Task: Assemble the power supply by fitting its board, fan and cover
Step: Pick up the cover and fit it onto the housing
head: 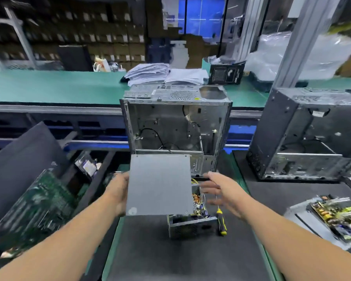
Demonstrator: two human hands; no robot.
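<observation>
A flat grey metal cover [159,184] is held up above the mat, tilted toward me. My left hand [120,191] grips its left edge, with the fingers hidden behind the sheet. Under its right side sits the open power supply housing [190,225] with its board and coloured parts [199,203] showing. My right hand [221,194] hovers to the right of the cover with fingers spread and relaxed, blurred, holding nothing. No fan can be made out.
A yellow-and-black screwdriver [221,222] lies right of the housing. An open computer case [174,126] stands behind, another case [308,134] at right. Green circuit boards [34,203] lie at left, a loose supply board [336,216] at far right on the dark mat [170,258].
</observation>
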